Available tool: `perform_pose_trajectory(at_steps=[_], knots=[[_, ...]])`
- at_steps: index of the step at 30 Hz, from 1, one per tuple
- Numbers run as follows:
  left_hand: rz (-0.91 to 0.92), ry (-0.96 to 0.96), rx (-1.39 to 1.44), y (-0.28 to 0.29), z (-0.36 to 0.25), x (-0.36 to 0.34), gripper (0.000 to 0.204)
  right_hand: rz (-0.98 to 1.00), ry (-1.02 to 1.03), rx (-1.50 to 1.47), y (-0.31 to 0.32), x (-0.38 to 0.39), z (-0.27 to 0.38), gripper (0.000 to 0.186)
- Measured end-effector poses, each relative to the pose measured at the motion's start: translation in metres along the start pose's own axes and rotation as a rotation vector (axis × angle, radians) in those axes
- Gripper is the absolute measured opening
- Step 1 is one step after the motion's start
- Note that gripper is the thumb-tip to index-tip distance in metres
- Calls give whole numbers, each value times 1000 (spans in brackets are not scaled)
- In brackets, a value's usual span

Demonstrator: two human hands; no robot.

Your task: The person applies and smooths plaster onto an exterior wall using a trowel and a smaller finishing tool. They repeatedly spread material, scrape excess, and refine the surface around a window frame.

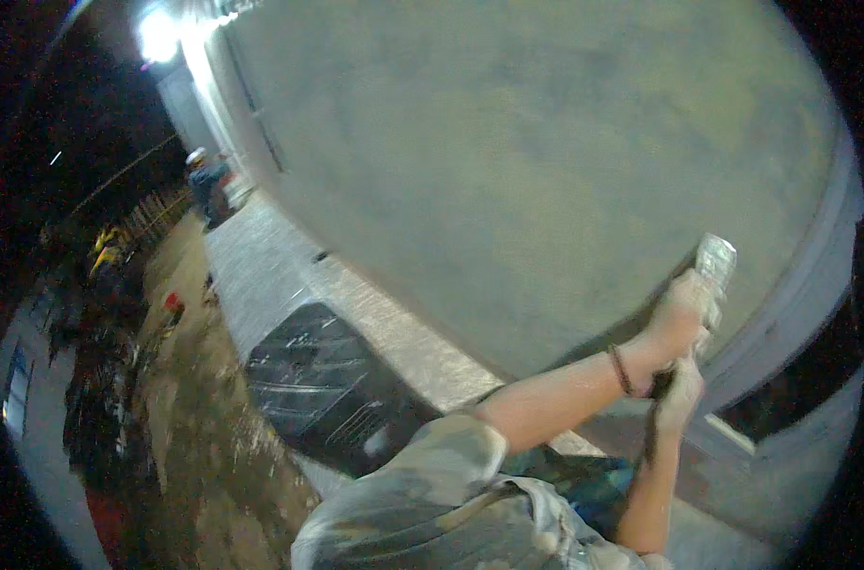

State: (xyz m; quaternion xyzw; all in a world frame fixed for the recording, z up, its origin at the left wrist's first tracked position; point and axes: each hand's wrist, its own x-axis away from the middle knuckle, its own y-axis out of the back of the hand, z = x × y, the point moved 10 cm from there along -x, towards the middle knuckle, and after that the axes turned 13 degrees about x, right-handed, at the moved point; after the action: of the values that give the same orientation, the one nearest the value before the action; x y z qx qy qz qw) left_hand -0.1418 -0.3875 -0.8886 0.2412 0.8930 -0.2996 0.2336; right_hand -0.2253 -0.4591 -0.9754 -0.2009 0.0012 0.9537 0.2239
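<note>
My left hand (683, 318), with a dark bracelet at the wrist, is closed round a pale, flat hand tool (716, 260) that looks like a narrow trowel or float. The tool's light end sticks out beyond the fingers, at or close to the grey-green plastered wall (546, 171). Just below it, my right hand (680, 394) is closed near the left wrist. Its fingers are partly hidden, and what they grip cannot be made out. Pale dust or plaster coats both hands.
A black plastic tub or sheet-like form (332, 385) lies on the pale ledge (261, 252) along the wall. A frame edge with a dark opening (793, 380) is at right. Far left, another person (207, 185) in a white helmet is beside the wall; muddy ground (213, 456) runs below.
</note>
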Motion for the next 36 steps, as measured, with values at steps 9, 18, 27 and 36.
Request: perform_pose_trajectory(at_steps=[9, 18, 27, 36], knots=[[-46, 176, 294, -15, -17, -31, 36, 87, -80, 39, -14, -31, -3, 43], [-158, 505, 241, 53, 84, 88, 35, 249, -234, 412, -2, 54, -92, 40], [-245, 706, 23, 105, 137, 197, 28, 315, -115, 489, 7, 116, -121, 44], [-207, 607, 204, 93, 105, 179, 20, 355, -237, 522, 8, 117, -106, 28]])
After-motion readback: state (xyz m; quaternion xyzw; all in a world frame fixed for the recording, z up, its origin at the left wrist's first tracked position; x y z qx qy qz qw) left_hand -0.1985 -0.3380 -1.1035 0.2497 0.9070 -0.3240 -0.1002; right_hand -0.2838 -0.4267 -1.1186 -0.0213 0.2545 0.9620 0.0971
